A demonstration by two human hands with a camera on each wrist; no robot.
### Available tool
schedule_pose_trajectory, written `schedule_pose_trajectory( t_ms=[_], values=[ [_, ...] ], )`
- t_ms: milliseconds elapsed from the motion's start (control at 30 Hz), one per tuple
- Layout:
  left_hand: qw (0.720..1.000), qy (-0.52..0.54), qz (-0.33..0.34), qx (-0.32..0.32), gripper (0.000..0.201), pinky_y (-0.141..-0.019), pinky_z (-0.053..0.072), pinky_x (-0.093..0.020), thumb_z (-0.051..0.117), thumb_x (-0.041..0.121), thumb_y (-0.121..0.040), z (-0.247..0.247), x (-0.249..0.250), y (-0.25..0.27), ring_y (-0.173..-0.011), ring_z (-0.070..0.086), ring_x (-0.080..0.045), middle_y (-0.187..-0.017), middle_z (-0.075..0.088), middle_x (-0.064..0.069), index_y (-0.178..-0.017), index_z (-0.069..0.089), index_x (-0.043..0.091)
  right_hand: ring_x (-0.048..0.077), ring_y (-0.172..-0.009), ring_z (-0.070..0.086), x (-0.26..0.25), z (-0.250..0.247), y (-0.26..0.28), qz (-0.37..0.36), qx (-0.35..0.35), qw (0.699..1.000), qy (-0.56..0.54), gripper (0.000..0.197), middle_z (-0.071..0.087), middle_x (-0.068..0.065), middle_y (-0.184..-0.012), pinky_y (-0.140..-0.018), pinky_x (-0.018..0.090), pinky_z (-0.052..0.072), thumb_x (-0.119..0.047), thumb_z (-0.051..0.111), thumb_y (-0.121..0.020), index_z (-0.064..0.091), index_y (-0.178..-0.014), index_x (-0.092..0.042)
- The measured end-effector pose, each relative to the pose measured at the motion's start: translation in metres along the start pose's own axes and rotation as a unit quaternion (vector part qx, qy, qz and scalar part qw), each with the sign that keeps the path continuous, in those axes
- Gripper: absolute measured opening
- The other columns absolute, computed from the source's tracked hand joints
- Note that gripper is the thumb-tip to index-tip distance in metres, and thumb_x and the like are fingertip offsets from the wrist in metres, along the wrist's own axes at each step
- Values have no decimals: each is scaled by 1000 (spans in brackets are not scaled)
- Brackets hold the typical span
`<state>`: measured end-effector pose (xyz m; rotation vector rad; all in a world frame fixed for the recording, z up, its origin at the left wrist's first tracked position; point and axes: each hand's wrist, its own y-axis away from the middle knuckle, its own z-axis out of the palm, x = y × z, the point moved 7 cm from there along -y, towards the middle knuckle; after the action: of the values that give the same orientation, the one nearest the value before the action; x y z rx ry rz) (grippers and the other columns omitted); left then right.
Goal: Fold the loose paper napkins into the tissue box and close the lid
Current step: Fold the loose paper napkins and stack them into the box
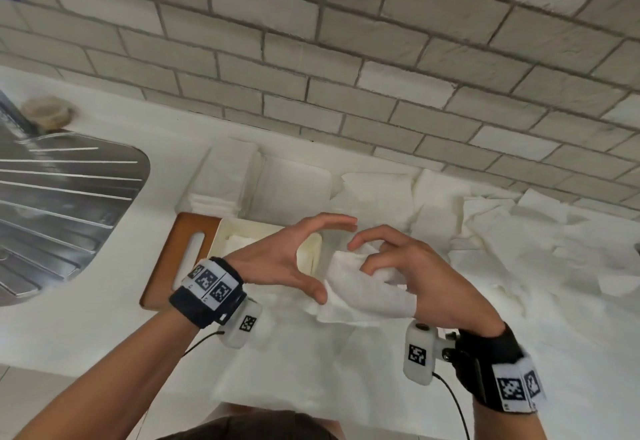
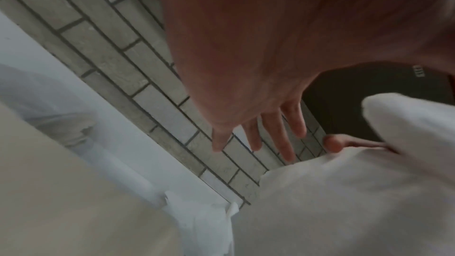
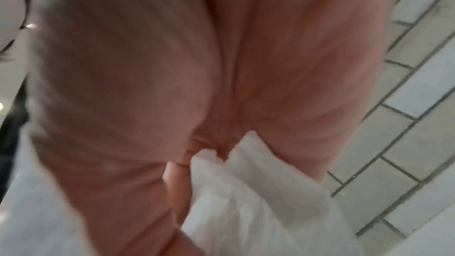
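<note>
Napkin (image 1: 360, 287) in fold, held above tabletop (image 1: 104, 328) just right of tissue box (image 1: 221, 231). Right hand (image 1: 422, 276) grips it, fingers curled round the bunched paper (right wrist view confirms paper pinched in the fist). Left hand (image 1: 294, 259) spread wide, thumb touching napkin's near-left edge, fingers arched over the box's right end; holds nothing, as far as seen.

Box is open; some white paper already lies inside, amt cannot tell, since left hand covers part of it. Box sits on wooden board (image 1: 166, 266).

Stacks of folded napkins (image 1: 225, 176) behind box, vs. loose napkins (image 1: 502, 242) strewn across tabletop to the right & a sheet in front near the person. White lid-like panel (image 1: 294, 190) behind box; cannot tell if it is the lid.

Est.: early to midway. Left: many napkins to fold, load, then lid to shut.
</note>
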<state>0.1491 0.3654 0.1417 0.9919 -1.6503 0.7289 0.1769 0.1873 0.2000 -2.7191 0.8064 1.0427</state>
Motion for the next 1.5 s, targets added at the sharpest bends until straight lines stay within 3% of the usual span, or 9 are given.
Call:
schedule_pose_trajectory(
  t_ms=[200, 300, 467, 633, 867, 1100, 1267, 1367, 1500],
  values=[
    [980, -122, -38, -154, 111, -128, 11, -16, 105, 28, -59, 10, 20, -24, -155, 8, 14, -153, 27, 51, -149, 45, 54, 32, -127, 64, -12, -2, 5, -64, -19, 984, -166, 23, 65, 1, -133, -104, 48, 52, 9, 82, -89, 82, -81, -13],
    [974, -108, -31, -196, 73, -126, 29, -24, 102, 31, -67, 20, 26, -33, -148, 39, 3, -153, 48, 28, -129, 67, 49, 34, -122, 66, -1, -5, 9, -54, -1, 976, -210, 40, 67, 5, -123, -102, 50, 52, 23, 76, -83, 80, -74, -15],
    [994, 20, -76, -81, 26, -88, 61, -37, 90, 21, -86, 2, 2, -26, -96, 76, -18, -106, 81, -2, -108, 77, 16, 30, -102, 62, 52, -9, 21, -19, 164, 938, -305, 19, 63, 11, -111, -83, 26, 46, 6, 84, -75, 76, -73, -11],
    [980, 125, -120, 95, 31, -104, 58, -41, 84, 19, -92, -15, -39, -10, -115, 74, -17, -121, 79, 2, -121, 77, 16, 30, -119, 65, 113, 24, 28, 50, 228, 907, -350, 18, 64, 14, -131, -96, 32, 48, 2, 88, -77, 78, -92, -5],
    [932, -25, -209, 295, 34, -101, 57, -40, 77, 36, -96, -41, -99, 16, -108, 69, -11, -115, 76, 9, -128, 72, 25, 37, -129, 68, 123, 126, 9, 286, 258, 613, -690, 75, 74, 11, -137, -113, 63, 49, -71, 43, -104, 68, -142, -12],
    [897, -119, -268, 331, 41, -90, 53, -37, 76, 49, -94, -62, -129, 44, -104, 68, -23, -109, 74, -3, -114, 70, 13, 34, -120, 74, 133, 128, -7, 298, 285, 762, -499, 29, 80, 15, -120, -110, 56, 55, -10, 81, -93, 78, -121, -2],
    [868, -166, -263, 387, 35, -82, 58, -40, 77, 49, -92, -96, -116, 88, -91, 71, -22, -94, 75, 0, -100, 71, 16, 18, -104, 79, 123, 85, -14, 285, 314, 831, -360, 25, 84, -3, -107, -100, 46, 61, -19, 92, -85, 84, -109, -16],
    [842, -177, -249, 445, 29, -65, 48, -29, 78, 41, -94, -124, -88, 121, -76, 67, -17, -79, 71, 5, -88, 66, 15, 1, -67, 60, 92, 61, -44, 259, 305, 881, -253, 33, 64, -21, -70, -67, 23, 49, -29, 94, -82, 66, -76, -14],
    [806, -209, -224, 507, 34, -83, 58, -43, 77, 40, -95, -162, -59, 156, -94, 71, -27, -105, 78, -5, -117, 74, 14, 14, -92, 66, 35, 61, -107, 173, 257, 921, -237, 36, 67, -13, -92, -80, 39, 54, -38, 91, -83, 58, -92, -25]
  ],
)
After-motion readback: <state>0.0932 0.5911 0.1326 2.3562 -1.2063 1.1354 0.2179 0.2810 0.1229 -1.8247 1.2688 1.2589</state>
